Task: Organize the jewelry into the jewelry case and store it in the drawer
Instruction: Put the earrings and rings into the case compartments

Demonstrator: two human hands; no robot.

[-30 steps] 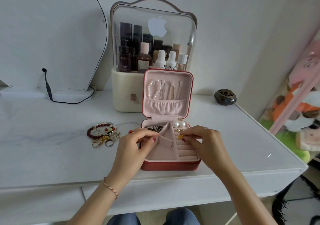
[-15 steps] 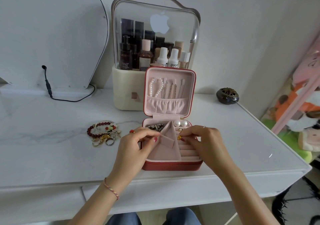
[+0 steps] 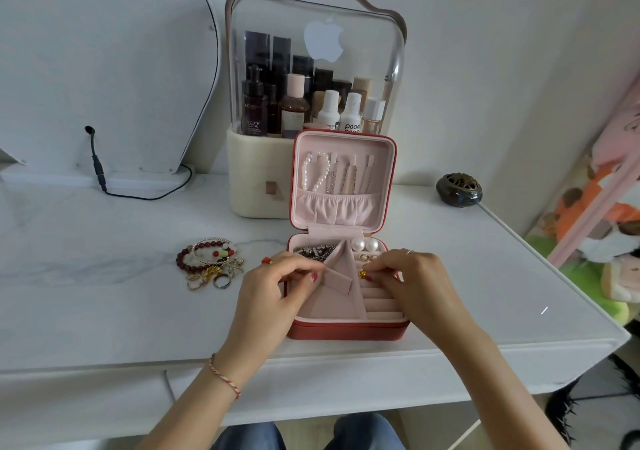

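Small gold earring (image 3: 362, 274) pinched between thumb and fingertips of right hand (image 3: 414, 286), held low over the pink earring panel (image 3: 341, 290) inside the red jewelry case (image 3: 346, 332); grip closed on it, probably to seat its post in the panel. Left hand (image 3: 273, 297), at 9 o'clock of the earring, has thumb and forefinger clamped on the panel's small tab (image 3: 337, 281), holding the panel tilted up, seemingly so the back stays reachable and the panel steady while the stud goes in. Just past the earring at 12 o'clock: smaller studs (image 3: 367, 257) already on the panel, then two large pearl earrings (image 3: 364, 244) in the rear compartment. At 10 o'clock, dark metallic chain (image 3: 315, 252) heaped in the back-left compartment. Ring-roll slots (image 3: 379, 299) at 5 o'clock look empty. Case lid (image 3: 343, 179) stands upright at 12 o'clock, pearl strand (image 3: 316, 174) and thin chains (image 3: 348, 179) hung from its hooks into the gathered pocket, so they hang untangled. Case sits on the white marble-look desk (image 3: 104, 311), near its front edge. Well apart at 9 o'clock, unsorted pile: beaded bracelets (image 3: 201, 255), rings and gold pieces (image 3: 213, 276), evidently waiting their turn. Behind the lid, a clear-domed cosmetics organizer (image 3: 311, 68). At 2 o'clock, a dark incense burner (image 3: 459, 188). No open drawer in view; storing appears far off.
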